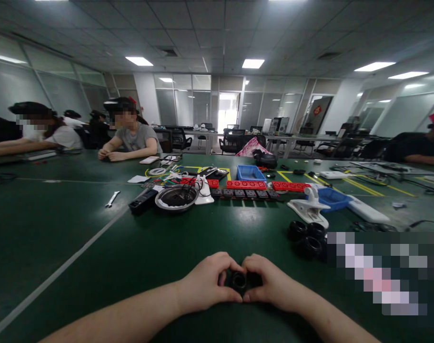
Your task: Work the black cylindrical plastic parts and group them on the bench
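The left hand [204, 281] and right hand [269, 282] together held a black ring [238, 285] at the green bench [159, 243] (similar black pieces [311, 247] sat off rightward).

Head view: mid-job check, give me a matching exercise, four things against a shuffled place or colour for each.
Things
1. Wrench
2. Single black ring
3. Black ring cluster
4. Far bin

Places or colours
A. Right of the right hand
B. Left of the metal bowl
C. Blue
D. Between left hand and right hand

Pairs: 1-B, 2-D, 3-A, 4-C
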Available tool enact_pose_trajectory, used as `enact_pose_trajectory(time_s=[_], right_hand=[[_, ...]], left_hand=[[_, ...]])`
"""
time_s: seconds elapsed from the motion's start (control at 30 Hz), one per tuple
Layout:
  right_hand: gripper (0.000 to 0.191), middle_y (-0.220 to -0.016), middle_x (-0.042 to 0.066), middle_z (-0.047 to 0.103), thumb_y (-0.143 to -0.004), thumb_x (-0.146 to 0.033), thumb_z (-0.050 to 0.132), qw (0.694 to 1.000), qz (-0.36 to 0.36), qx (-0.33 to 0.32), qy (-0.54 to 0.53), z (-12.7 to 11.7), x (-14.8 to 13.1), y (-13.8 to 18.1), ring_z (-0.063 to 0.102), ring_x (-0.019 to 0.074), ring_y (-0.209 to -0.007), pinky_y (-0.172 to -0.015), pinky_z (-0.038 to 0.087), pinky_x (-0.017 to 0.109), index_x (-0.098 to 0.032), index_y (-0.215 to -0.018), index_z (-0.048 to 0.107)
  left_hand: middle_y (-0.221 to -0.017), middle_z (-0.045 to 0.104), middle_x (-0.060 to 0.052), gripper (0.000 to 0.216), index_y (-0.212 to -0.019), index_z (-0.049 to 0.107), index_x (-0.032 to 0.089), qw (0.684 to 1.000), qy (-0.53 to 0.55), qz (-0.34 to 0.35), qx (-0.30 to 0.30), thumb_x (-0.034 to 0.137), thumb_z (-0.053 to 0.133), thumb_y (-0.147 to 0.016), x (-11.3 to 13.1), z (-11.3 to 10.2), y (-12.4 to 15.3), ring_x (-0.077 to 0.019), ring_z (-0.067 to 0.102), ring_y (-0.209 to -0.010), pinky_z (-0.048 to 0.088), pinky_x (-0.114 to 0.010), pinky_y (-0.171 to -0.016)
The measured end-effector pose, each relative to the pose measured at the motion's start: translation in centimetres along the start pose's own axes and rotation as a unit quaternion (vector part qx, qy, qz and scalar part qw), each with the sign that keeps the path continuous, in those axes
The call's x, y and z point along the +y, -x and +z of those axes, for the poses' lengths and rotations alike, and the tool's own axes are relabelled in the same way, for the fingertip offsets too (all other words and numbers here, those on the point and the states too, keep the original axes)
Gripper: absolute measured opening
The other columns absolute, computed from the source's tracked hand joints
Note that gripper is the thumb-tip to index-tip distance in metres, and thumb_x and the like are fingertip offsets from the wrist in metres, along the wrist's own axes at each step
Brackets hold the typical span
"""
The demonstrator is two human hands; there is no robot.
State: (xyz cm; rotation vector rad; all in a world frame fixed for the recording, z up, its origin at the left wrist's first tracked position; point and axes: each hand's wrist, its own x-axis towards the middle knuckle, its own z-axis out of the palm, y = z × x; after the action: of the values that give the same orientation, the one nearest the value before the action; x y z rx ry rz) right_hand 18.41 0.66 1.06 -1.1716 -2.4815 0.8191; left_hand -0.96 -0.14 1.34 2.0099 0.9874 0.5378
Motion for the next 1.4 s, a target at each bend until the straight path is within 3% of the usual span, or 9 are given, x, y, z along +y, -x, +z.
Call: enact_pose_trajectory(time_s=[0.13, 0.23, 0.4, 0.63, 0.8, 1.0, 1.13, 1.23, 1.4], right_hand=[[0.026, -0.07, 0.002, 0.055, -0.062, -0.038, 0.069, 0.984, 0.097, 0.072, 0.131, 1.6, -1.5, 0.1, 0.047, 0.018, -0.069, -0.06, 0.031, 0.028, -0.017, -0.067, 0.053], [0.026, -0.076, 0.004, 0.057, -0.066, -0.04, 0.064, 0.969, 0.109, 0.108, 0.194, 2.3, -2.2, 0.2, 0.047, 0.0217, -0.075, -0.067, 0.031, 0.033, -0.017, -0.073, 0.055], [0.04, -0.088, 0.004, 0.054, -0.058, -0.041, 0.072, 0.991, 0.059, 0.066, 0.103, 1.5, -1.6, 0.4, 0.047, 0.0218, -0.082, -0.07, 0.034, 0.032, -0.019, -0.087, 0.057], [0.02, -0.081, -0.001, 0.055, -0.063, -0.025, 0.071, 1.0, -0.023, -0.019, -0.003, -0.2, -0.2, 0.7, 0.048, 0.0172, -0.082, -0.071, 0.035, 0.027, -0.019, -0.079, 0.061], [0.03, -0.069, -0.002, 0.054, -0.055, -0.035, 0.077, 0.998, 0.013, 0.014, 0.06, 0.7, -0.5, 0.3, 0.047, 0.0161, -0.071, -0.061, 0.032, 0.025, -0.017, -0.066, 0.055], [0.039, -0.071, 0.002, 0.058, -0.062, -0.055, 0.065, 0.983, 0.069, 0.068, 0.154, 1.8, -2.0, 0.2, 0.048, 0.0197, -0.071, -0.064, 0.03, 0.03, -0.017, -0.069, 0.055], [0.042, -0.079, 0.002, 0.06, -0.056, -0.051, 0.071, 0.987, 0.048, 0.06, 0.138, 1.4, -2.0, 0.5, 0.048, 0.0212, -0.076, -0.068, 0.03, 0.031, -0.019, -0.079, 0.057], [0.035, -0.081, 0.001, 0.059, -0.061, -0.041, 0.071, 0.995, 0.012, 0.023, 0.093, 0.7, -1.4, 0.7, 0.048, 0.0201, -0.079, -0.069, 0.031, 0.03, -0.02, -0.087, 0.058], [0.016, -0.073, -0.002, 0.056, -0.069, -0.03, 0.067, 0.999, -0.013, 0.0, 0.038, -0.1, -0.8, 0.7, 0.048, 0.0164, -0.074, -0.067, 0.031, 0.028, -0.018, -0.075, 0.058]], left_hand=[[-0.076, 0.048, 0.004, 0.033, -0.086, 0.059, 0.019, 0.993, -0.053, -0.065, 0.086, 0.029, 0.075, -0.058, 0.9, 0.8, 0.1, -0.0118, 0.044, -0.062, 0.034, -0.021, -0.055], [-0.074, 0.048, 0.004, 0.032, -0.087, 0.058, 0.019, 0.989, -0.079, -0.081, 0.1, 0.028, 0.073, -0.06, 1.4, 0.9, 0.2, -0.013, 0.045, -0.064, 0.035, -0.022, -0.057], [-0.079, 0.048, 0.004, 0.033, -0.095, 0.059, 0.021, 0.998, -0.045, -0.016, 0.035, 0.023, 0.07, -0.064, 0.9, -0.2, 0.1, -0.0105, 0.044, -0.061, 0.035, -0.02, -0.056], [-0.081, 0.047, 0.004, 0.039, -0.098, 0.06, 0.023, 0.999, 0.02, 0.004, -0.027, 0.021, 0.074, -0.061, 0.1, -0.6, 0.1, -0.0069, 0.041, -0.057, 0.033, -0.017, -0.051], [-0.077, 0.047, 0.005, 0.039, -0.087, 0.058, 0.018, 0.999, 0.005, -0.042, 0.013, 0.028, 0.077, -0.055, 0.7, 0.2, 0.3, -0.0082, 0.041, -0.057, 0.032, -0.017, -0.049], [-0.076, 0.048, 0.004, 0.038, -0.079, 0.057, 0.017, 0.994, -0.054, -0.066, 0.07, 0.03, 0.079, -0.051, 0.8, 0.5, 0.1, -0.0122, 0.044, -0.064, 0.033, -0.02, -0.054], [-0.078, 0.049, 0.004, 0.036, -0.085, 0.058, 0.018, 0.996, -0.049, -0.046, 0.062, 0.028, 0.077, -0.056, 0.6, 0.2, 0.1, -0.0111, 0.045, -0.062, 0.034, -0.02, -0.054], [-0.083, 0.051, 0.003, 0.037, -0.094, 0.059, 0.021, 0.998, -0.051, 0.009, 0.032, 0.026, 0.075, -0.061, 0.5, -0.3, 0.2, -0.0127, 0.049, -0.069, 0.038, -0.021, -0.06], [-0.094, 0.054, 0.001, 0.038, -0.1, 0.059, 0.024, 0.995, -0.049, 0.084, 0.015, 0.022, 0.073, -0.065, 0.6, -0.9, 0.3, -0.0155, 0.05, -0.086, 0.038, -0.024, -0.077]])
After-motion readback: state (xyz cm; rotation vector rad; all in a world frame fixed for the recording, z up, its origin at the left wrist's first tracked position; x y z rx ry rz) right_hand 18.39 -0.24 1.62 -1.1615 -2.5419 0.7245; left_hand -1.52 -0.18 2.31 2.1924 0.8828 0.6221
